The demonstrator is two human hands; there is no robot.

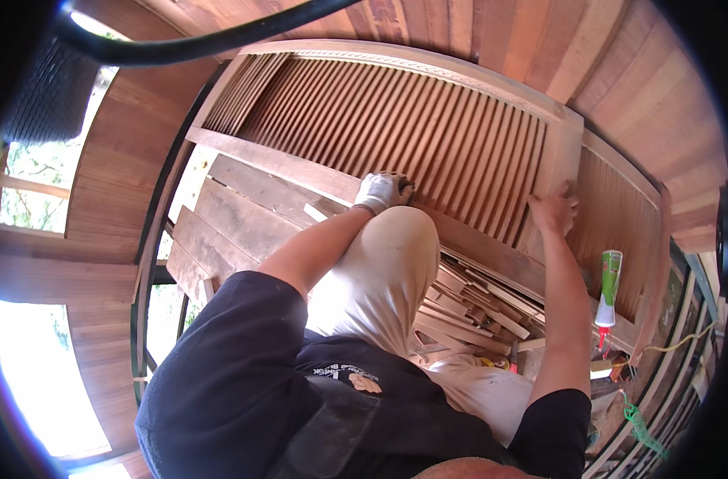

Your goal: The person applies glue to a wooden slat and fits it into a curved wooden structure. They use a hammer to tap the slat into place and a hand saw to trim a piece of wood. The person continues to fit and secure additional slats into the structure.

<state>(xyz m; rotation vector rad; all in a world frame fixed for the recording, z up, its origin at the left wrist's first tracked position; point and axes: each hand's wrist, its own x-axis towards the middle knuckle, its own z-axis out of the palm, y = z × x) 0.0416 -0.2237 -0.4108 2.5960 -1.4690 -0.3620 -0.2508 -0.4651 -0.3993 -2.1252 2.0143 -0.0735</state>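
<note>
A large louvered wooden door panel (567, 160) lies across in front of me, with rows of thin slats (380, 120) set in a pale frame. My left hand (385, 191) wears a light glove with dark fingertips. Its fingers curl over the frame's near rail, beside my raised knee. Bare and further right, my right hand (554, 209) rests on the cross member between the slats and a plainer section (611, 207). Its thumb and fingers are spread apart there. The undersides of both hands are hidden.
Loose wood strips (479, 303) are piled below the panel. A green-and-white tube with a red tip (609, 287) is at the right, above a green cord (643, 431). Wide boards (236, 211) lie at the left. Plank walls curve around, and a black bar (196, 49) crosses the top left.
</note>
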